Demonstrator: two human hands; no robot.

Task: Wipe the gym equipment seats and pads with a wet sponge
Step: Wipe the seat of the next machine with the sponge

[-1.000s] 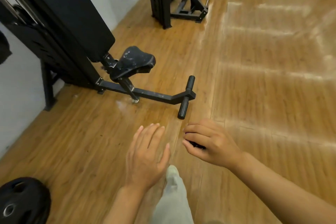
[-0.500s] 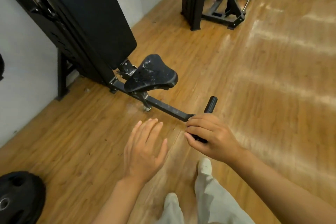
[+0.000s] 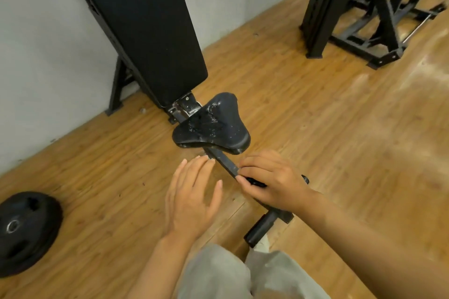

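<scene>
1. Fingers of the right hand [image 3: 272, 182] are curled round a small dark object [image 3: 255, 182], of which only a thin black edge is shown below the fingertips; whether it is the sponge cannot be told.
2. The left hand [image 3: 192, 198] is held flat, palm down, with fingers straight and slightly spread; nothing is gripped by it.
3. Both hands are seen above the black frame bar [image 3: 224, 160] of the machine, the left one to its left side, the right one over it.
4. The seat [image 3: 213, 126], a black saddle-shaped pad, is found just beyond the fingertips of both hands, slightly nearer the left. Its broad end is turned toward the person and its narrow end toward the back pad, so its long axis is laid along the frame bar. Wet droplets are visible on its top.
5. The back pad [image 3: 145, 26], long and black, is leaned up and away toward the wall [image 3: 36, 56], its lower end close behind the seat's narrow end.
6. A black footrest roller [image 3: 261, 228] is crossed at the near end of the bar, under the right wrist.
7. Grey trouser legs [image 3: 218, 274] are seen at the bottom edge.
8. A black weight plate [image 3: 26, 230] is laid on the wooden floor [image 3: 340, 128] at far left, well apart from the hands.
9. Another black machine frame [image 3: 352, 7] is stood at upper right.
</scene>
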